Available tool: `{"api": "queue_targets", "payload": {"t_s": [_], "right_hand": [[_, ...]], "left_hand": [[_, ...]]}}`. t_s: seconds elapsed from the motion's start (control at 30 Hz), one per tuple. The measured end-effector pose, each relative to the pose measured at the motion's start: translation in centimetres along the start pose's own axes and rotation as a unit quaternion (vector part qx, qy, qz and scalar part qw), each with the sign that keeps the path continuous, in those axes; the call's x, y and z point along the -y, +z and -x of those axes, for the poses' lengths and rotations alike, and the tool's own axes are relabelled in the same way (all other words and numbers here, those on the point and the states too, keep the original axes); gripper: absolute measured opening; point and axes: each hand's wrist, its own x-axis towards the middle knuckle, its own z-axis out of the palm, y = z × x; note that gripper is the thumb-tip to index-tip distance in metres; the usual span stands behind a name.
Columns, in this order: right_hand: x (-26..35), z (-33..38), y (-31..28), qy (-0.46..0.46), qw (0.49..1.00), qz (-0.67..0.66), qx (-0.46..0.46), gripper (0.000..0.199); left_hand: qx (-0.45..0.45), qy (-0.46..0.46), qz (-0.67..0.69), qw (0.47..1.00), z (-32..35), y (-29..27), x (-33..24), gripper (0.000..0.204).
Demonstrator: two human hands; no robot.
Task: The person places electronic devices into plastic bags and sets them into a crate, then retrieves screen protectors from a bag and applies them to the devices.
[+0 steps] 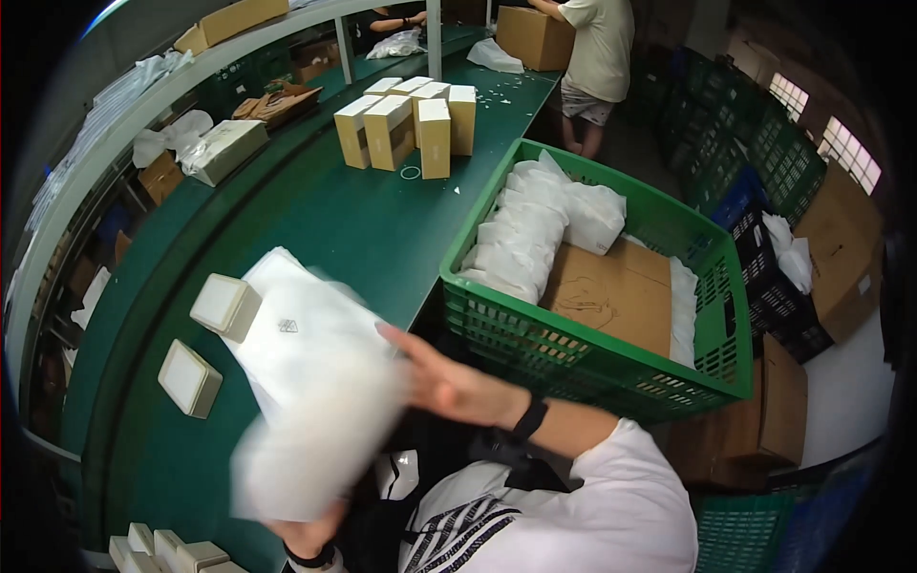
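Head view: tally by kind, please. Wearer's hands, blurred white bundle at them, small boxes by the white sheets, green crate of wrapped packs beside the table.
Hands, left hand and right hand: 2
White bundle: 1
Small boxes: 2
Green crate: 1
Total: 6

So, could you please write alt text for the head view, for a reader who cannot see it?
A blurred white bundle is between a bare left hand and right hand at a green table. White sheets and boxes rest on the table; to the right, a green crate holds white packages.
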Motion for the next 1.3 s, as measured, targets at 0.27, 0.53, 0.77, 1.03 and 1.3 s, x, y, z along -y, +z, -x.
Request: {"api": "queue_targets", "payload": {"t_s": [0.27, 0.53, 0.77, 1.03, 1.3], "right_hand": [[15.6, 5.3, 3.6, 0.048, 0.674, 0.721, 0.150, 0.088], [23.6, 5.1, -15.2, 0.111, 0.626, 0.759, -0.140, 0.073], [24.3, 6.8, -29.9, 0.174, 0.656, 0.678, -0.284, 0.081], [14.7, 7.6, -33.2, 0.170, 0.215, 0.890, -0.365, 0.076], [10.1, -2.3, -1.3, 0.055, 0.923, 0.338, -0.173, 0.048]], "left_hand": [[0.452, 0.297, -0.185, 0.821, -3.9, 11.7, 0.7, 0.066], [-0.091, 0.223, -0.510, 0.826, -11.2, -1.6, 2.1, 0.071], [-0.363, -0.167, -0.622, 0.673, -20.4, -17.2, 1.9, 0.102], [-0.307, 0.075, -0.215, 0.924, -15.5, -18.7, -0.4, 0.089], [0.308, 0.420, -0.418, 0.744, -6.9, -7.8, -8.2, 0.090]]}}
